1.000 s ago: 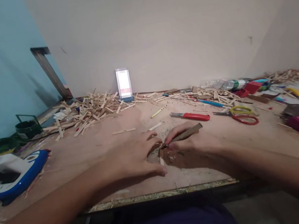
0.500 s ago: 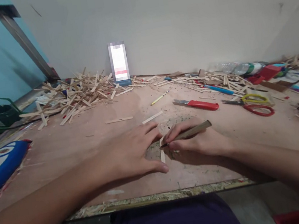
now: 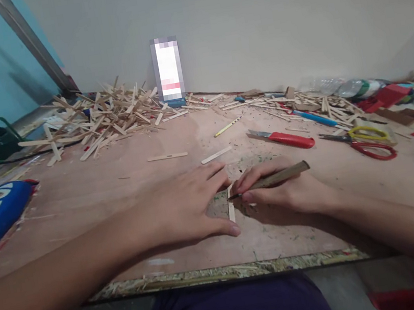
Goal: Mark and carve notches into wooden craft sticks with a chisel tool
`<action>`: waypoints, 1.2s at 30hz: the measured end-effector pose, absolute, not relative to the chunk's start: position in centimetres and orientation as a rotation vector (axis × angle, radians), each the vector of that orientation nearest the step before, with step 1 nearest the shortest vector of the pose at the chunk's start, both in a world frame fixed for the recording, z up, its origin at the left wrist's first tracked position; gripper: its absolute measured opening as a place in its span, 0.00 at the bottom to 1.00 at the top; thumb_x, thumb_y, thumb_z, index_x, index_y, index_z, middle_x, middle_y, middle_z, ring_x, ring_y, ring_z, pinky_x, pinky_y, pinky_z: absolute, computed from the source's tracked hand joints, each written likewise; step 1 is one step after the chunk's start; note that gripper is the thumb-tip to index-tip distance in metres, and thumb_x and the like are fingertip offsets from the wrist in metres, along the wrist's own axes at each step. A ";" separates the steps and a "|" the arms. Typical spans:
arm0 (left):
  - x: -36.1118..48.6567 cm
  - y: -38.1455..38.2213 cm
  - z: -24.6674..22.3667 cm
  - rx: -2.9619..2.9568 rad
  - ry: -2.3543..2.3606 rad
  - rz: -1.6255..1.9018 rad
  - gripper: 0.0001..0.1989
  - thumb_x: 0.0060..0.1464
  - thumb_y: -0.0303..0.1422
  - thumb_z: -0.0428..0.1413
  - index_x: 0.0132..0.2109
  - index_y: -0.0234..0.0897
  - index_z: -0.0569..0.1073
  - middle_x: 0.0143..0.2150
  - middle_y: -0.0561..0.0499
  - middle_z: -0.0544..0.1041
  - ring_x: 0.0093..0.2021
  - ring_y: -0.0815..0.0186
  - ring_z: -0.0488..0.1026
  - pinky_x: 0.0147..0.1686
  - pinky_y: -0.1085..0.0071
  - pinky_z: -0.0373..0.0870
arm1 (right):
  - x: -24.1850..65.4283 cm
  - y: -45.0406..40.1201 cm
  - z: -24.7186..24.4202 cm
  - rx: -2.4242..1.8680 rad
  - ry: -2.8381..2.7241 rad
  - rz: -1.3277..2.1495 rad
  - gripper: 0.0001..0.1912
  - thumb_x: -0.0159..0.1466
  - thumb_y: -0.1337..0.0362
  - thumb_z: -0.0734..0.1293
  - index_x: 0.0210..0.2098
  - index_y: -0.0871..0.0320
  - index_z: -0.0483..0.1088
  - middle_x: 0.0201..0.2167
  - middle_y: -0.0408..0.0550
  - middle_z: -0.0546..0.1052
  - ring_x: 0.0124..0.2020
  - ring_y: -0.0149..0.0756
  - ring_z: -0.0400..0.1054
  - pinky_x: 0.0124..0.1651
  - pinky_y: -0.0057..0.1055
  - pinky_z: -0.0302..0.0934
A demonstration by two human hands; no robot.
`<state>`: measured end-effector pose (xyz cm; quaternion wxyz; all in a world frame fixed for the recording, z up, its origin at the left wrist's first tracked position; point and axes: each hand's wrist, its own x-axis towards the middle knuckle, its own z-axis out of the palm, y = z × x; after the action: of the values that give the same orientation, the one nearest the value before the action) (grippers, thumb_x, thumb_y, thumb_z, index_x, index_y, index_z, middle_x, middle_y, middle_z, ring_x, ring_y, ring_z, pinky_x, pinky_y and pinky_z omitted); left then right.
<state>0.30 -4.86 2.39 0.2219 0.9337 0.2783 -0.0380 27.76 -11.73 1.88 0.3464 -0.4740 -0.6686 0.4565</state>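
A narrow wooden craft stick (image 3: 231, 211) lies on the table, pointing away from me. My left hand (image 3: 195, 202) brackets it, fingers at the far end and thumb at the near end, steadying it flat. My right hand (image 3: 275, 186) grips a slim olive-brown pen-like tool (image 3: 280, 175) in a writing hold. Its thin dark tip meets the stick; whether it is a blade or a pen point I cannot tell. Just beyond my fingers lie two more craft sticks, a pale one (image 3: 216, 155) and one with a dark mark (image 3: 167, 157).
A red utility knife (image 3: 292, 139) and scissors with yellow and red handles (image 3: 372, 143) lie to the right. A yellow pencil-like stick (image 3: 228, 126) is farther back. Heaped craft sticks (image 3: 105, 116) and an upright phone (image 3: 169, 71) stand by the wall. A blue-and-white object (image 3: 3, 215) sits at left.
The camera view has shifted a little, so the table things appear moved. Both hands keep the same hold, and the tool's tip stays at the stick.
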 end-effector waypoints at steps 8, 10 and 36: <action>0.2 -4.9 2.3 2.584 0.782 -0.136 0.54 0.71 0.72 0.68 0.86 0.40 0.72 0.99 0.37 0.50 0.96 0.35 0.56 0.94 0.44 0.60 | 27.7 -11.7 2.0 -1.194 -1.748 1.175 0.06 0.69 0.57 0.85 0.39 0.51 0.93 0.44 0.51 0.96 0.45 0.46 0.92 0.51 0.38 0.85; 0.2 -4.8 2.3 2.582 0.778 -0.124 0.52 0.72 0.72 0.67 0.85 0.41 0.73 0.99 0.38 0.51 0.97 0.37 0.54 0.95 0.43 0.56 | 27.7 -11.7 2.1 -1.200 -1.752 1.179 0.06 0.69 0.56 0.86 0.40 0.51 0.93 0.45 0.52 0.96 0.45 0.46 0.92 0.51 0.38 0.86; -0.1 -4.7 1.7 2.589 0.727 -0.060 0.55 0.71 0.75 0.64 0.86 0.42 0.72 0.99 0.39 0.49 0.97 0.36 0.52 0.95 0.43 0.53 | 28.2 -11.3 3.1 -1.292 -1.769 1.185 0.07 0.69 0.56 0.89 0.41 0.49 0.95 0.46 0.51 0.96 0.45 0.48 0.94 0.50 0.38 0.89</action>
<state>-0.07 -4.70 1.69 0.2238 0.9381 0.2635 -0.0217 28.17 -11.29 3.08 0.3200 -0.4917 -0.6729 0.4507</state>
